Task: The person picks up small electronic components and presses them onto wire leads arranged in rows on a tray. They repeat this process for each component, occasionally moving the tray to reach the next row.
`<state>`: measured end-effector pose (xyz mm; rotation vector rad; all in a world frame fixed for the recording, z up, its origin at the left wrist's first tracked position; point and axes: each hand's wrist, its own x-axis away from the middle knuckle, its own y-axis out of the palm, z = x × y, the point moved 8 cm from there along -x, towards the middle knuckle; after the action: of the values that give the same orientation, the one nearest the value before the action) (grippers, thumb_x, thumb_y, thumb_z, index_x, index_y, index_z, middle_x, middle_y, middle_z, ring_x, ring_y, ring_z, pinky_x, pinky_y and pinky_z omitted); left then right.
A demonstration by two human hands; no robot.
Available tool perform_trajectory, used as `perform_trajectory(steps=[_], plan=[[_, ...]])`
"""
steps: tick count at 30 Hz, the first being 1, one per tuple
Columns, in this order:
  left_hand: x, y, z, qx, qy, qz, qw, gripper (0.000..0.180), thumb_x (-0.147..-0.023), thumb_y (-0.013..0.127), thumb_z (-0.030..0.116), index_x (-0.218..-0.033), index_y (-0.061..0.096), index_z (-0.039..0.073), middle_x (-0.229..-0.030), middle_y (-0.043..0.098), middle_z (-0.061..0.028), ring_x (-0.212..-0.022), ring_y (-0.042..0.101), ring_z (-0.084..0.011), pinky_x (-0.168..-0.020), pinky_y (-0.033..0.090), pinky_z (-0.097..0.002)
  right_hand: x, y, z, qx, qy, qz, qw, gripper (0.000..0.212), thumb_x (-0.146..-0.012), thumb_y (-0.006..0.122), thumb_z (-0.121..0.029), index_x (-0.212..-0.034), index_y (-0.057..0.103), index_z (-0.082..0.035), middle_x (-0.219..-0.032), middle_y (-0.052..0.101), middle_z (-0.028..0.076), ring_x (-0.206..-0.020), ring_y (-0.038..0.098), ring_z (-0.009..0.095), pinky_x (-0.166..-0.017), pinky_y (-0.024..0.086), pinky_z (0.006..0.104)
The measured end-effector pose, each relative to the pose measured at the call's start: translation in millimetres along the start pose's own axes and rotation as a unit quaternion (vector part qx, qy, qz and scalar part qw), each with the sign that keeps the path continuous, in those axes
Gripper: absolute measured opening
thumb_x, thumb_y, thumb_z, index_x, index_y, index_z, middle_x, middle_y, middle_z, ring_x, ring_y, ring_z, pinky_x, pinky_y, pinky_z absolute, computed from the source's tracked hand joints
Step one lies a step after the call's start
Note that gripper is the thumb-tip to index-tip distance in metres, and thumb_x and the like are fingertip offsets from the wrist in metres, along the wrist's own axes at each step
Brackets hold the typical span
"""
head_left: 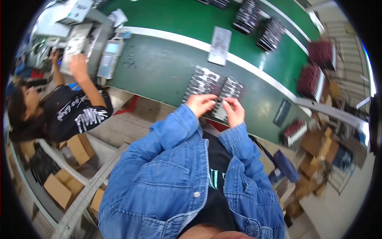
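Two blocks of small black and silver parts in rows lie side by side at the near edge of the green bench: a left block (203, 79) and a right block (232, 88). My left hand (201, 104) is over the near end of the left block, fingertips pressed together. Close beside it, my right hand (234, 110) is at the right block with thumb and fingers pinched. Anything between the fingertips is too small to make out. Beyond the blocks lies a flat grey plate (219, 46).
More parts stacks (271, 34) stand on the bright green belt (171, 16). Dark red stacks (310, 81) are at the right end, near a dark tray (282, 112). On the left, a co-worker (79, 99) reaches toward equipment beside a handheld meter (109, 59). Cardboard boxes (63, 185) sit below.
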<state>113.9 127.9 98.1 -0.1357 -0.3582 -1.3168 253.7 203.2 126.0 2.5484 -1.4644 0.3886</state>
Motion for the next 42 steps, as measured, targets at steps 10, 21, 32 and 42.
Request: perform_trajectory(steps=[10,21,32,42], plan=[[5,27,-3,0.118,-0.113,-0.047,0.985,0.030,-0.092,0.053,0.005,-0.120,0.056,-0.004,-0.093,0.067,-0.0148,-0.082,0.066,-0.0182,-0.072,0.056,-0.0286,11,-11,12,0.045,0.045,0.001,0.998,0.016,-0.084,0.065,-0.004,-0.099,0.063,-0.001,-0.090,0.064,0.002,-0.078,0.057,0.007,-0.074,0.048,0.0236],[9,29,-6,0.132,-0.130,-0.084,0.979,0.029,-0.095,0.047,0.006,-0.121,0.054,-0.003,-0.094,0.066,-0.0145,-0.084,0.066,-0.0190,-0.074,0.056,-0.0301,12,-10,-10,0.195,-0.099,0.012,0.976,0.013,-0.081,0.067,-0.005,-0.093,0.065,-0.001,-0.086,0.065,0.004,-0.075,0.061,0.012,-0.066,0.051,0.0258],[10,31,2,0.095,-0.130,-0.101,0.982,0.017,-0.093,0.051,0.006,-0.106,0.057,-0.003,-0.091,0.067,-0.0125,-0.082,0.066,-0.0170,-0.073,0.055,-0.0294,6,1,22,-0.050,0.114,-0.110,0.986,0.014,-0.083,0.063,0.000,-0.094,0.054,-0.002,-0.090,0.060,0.005,-0.078,0.060,0.012,-0.068,0.052,0.0263],[10,43,-22,0.015,-0.156,-0.088,0.984,0.011,-0.091,0.054,0.006,-0.097,0.057,-0.002,-0.089,0.067,-0.0122,-0.081,0.066,-0.0155,-0.070,0.055,-0.0288,25,3,25,0.245,-0.090,-0.074,0.962,0.023,-0.082,0.061,0.002,-0.102,0.050,-0.004,-0.083,0.060,0.007,-0.073,0.060,0.014,-0.066,0.050,0.0276]])
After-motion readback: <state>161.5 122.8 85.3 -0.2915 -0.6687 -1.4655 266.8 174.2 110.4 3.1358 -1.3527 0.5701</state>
